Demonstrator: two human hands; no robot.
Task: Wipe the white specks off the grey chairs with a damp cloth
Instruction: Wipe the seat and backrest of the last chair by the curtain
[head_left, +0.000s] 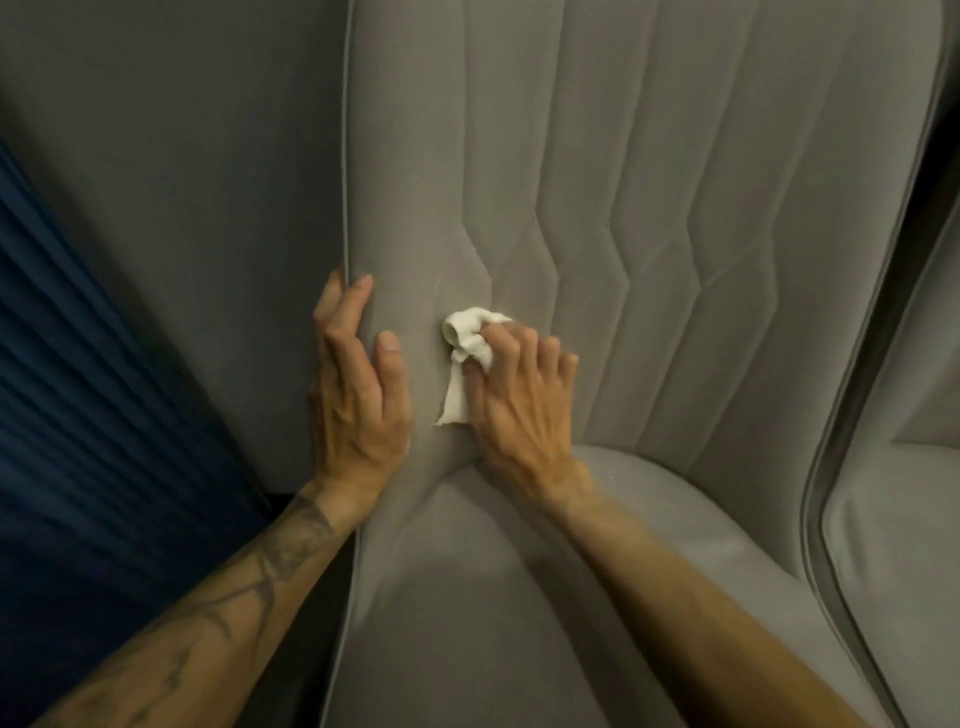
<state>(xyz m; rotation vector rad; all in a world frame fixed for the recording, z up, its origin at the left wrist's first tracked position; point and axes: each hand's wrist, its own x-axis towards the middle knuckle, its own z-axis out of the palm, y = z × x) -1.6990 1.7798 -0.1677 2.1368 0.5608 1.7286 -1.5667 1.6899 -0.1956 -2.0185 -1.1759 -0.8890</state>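
A grey upholstered chair (597, 171) with stitched zigzag channels on its backrest fills the middle of the view. My right hand (519, 400) is shut on a crumpled white cloth (467, 348) and presses it against the lower left part of the backrest, just above the seat cushion (649, 519). My left hand (358, 395) grips the piped left edge of the backrest, thumb on the front and fingers curled around the side. A few faint white specks show on the seat cushion to the right of my right wrist.
A second grey chair (904, 519) stands close at the right, with a dark gap between the two. A grey wall (182, 182) lies behind at the left, and a dark blue pleated curtain (88, 415) hangs at the far left.
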